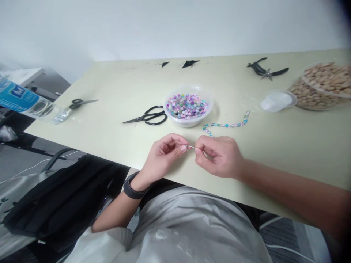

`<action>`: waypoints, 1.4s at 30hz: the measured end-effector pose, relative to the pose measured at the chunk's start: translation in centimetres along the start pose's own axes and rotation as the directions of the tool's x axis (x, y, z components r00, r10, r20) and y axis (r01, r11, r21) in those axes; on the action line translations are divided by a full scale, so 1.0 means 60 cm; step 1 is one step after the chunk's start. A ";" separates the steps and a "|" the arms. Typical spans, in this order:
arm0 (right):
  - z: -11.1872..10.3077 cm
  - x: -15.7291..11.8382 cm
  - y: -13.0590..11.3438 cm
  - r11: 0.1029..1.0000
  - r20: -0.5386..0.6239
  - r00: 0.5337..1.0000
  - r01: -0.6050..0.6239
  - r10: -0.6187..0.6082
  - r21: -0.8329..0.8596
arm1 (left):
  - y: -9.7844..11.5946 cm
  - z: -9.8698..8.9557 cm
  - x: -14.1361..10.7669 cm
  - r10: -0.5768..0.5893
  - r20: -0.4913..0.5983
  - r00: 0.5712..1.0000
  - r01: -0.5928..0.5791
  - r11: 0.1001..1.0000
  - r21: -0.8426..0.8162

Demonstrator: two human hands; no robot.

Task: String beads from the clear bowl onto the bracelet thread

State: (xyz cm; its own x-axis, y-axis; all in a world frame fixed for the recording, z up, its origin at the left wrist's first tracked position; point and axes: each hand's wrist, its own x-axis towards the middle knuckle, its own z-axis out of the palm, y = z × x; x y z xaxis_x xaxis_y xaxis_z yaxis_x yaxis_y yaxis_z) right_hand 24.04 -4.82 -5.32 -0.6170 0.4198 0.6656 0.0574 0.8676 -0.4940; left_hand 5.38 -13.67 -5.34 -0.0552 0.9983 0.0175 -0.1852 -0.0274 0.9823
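Observation:
My left hand (166,155), a dark band on its wrist, pinches a tiny piece that looks like a bead between thumb and fingertips. A thin pale string (191,147) runs from there to my right hand (221,156), whose thumb and forefinger are closed on it. Just beyond the right hand, a strand of blue, green and pale beads (227,125) lies curved on the table, its near end hidden behind the knuckles. Ahead of both hands stands a translucent bowl (188,123) holding loose purple, pink and teal beads (187,106).
Black-handled scissors (145,117) lie against the bowl's left side, smaller scissors (79,103) farther left by a water bottle (30,100). At the right are pliers (260,69), a white lid-like piece (276,100) and a tub of nuts (323,86). Black scraps (189,64) lie near the wall.

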 end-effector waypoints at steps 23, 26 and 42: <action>0.001 -0.001 0.004 1.000 0.006 1.000 0.005 -0.005 0.008 | 0.000 0.002 0.000 0.011 0.013 1.000 -0.011 1.000 -0.027; 0.002 -0.002 0.005 1.000 0.013 1.000 0.004 -0.004 0.019 | 0.001 0.002 0.000 0.011 0.013 1.000 -0.010 1.000 -0.025; -0.001 -0.002 0.005 0.999 0.015 1.000 0.012 -0.013 0.041 | 0.001 0.003 0.000 0.021 0.021 1.000 -0.021 1.000 -0.020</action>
State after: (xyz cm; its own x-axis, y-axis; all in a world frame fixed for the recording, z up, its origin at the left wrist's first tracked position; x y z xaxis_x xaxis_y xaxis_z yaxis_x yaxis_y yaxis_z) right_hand 24.15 -4.59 -5.53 -0.6291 0.4049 0.6635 0.0182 0.8610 -0.5082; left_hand 5.57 -13.67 -5.27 -0.0382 0.9984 0.0421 -0.2039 -0.0490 0.9778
